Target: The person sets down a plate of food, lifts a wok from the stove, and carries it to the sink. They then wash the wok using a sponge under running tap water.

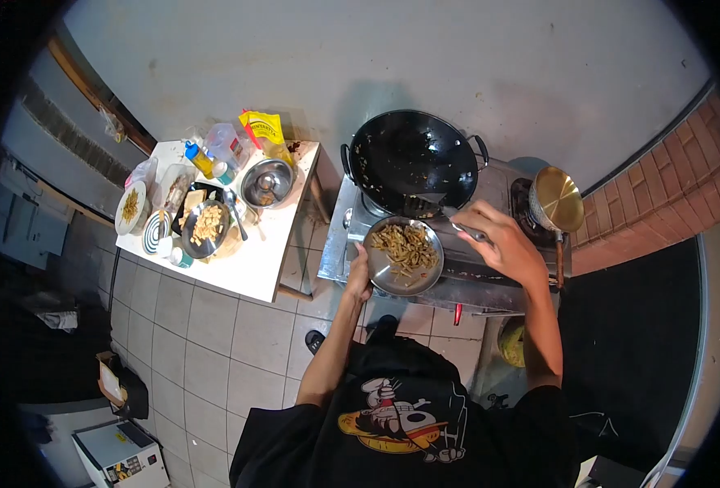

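Observation:
My left hand (359, 276) grips the rim of a round metal plate (384, 279) at its left side. Browned strips of food (409, 247) lie in a heap on that plate, just in front of the wok. The black wok (413, 154) has two loop handles and only small scraps of food stuck to its inside. Closed around the handle of a spatula (448, 210) is my right hand (497, 237), to the right of the plate. The spatula's blade reaches over the wok's near edge.
A brass-coloured saucepan (557, 200) stands on the stove (490, 278) at right. On the left, a white table (254, 264) carries a steel bowl (267, 183), a dark plate of pale cubes (206, 226), a yellow packet (266, 130) and bottles. A brick ledge (661, 175) borders the right side.

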Available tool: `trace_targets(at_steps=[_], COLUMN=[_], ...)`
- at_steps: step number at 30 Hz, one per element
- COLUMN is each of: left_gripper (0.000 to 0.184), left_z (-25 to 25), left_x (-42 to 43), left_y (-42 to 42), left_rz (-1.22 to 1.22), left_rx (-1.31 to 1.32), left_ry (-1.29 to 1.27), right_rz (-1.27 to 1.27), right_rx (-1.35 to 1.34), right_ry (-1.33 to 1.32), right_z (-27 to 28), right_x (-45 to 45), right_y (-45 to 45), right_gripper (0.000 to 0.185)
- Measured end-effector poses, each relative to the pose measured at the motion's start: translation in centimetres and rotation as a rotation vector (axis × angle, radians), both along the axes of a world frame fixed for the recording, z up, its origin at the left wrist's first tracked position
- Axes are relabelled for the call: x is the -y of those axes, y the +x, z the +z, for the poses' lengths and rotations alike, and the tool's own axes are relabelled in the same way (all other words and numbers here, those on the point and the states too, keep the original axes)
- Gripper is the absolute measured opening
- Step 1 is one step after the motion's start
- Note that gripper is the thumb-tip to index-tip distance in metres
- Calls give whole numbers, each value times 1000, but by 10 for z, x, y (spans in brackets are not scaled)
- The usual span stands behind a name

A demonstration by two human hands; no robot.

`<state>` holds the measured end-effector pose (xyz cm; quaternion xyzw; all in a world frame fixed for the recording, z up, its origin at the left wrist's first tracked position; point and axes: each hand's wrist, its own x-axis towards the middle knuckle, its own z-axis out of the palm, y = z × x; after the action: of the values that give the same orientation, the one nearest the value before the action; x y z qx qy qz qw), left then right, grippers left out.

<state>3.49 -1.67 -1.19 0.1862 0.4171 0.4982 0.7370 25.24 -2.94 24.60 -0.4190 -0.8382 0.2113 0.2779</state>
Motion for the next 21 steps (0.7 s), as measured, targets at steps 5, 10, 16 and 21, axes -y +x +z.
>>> trace_targets(at_steps=[5, 10, 16, 21], left_gripper=[61, 62, 62, 64], left_z=[-4, 0, 8, 12], left_x=[-1, 5, 10, 11], left_y=[4, 5, -1, -5], left_rz=[-32, -41, -37, -27], left_rx=[41, 34, 64, 23], left_ry=[22, 46, 10, -1], right_rz=[-30, -98, -370, -592], right_rx=[-44, -105, -259, -737], right_ry=[30, 135, 232, 149], right_z=[7, 5, -14, -47], right_x=[38, 58, 51, 28], right_y=[8, 4, 15, 26], right_gripper=[27, 28, 25, 14])
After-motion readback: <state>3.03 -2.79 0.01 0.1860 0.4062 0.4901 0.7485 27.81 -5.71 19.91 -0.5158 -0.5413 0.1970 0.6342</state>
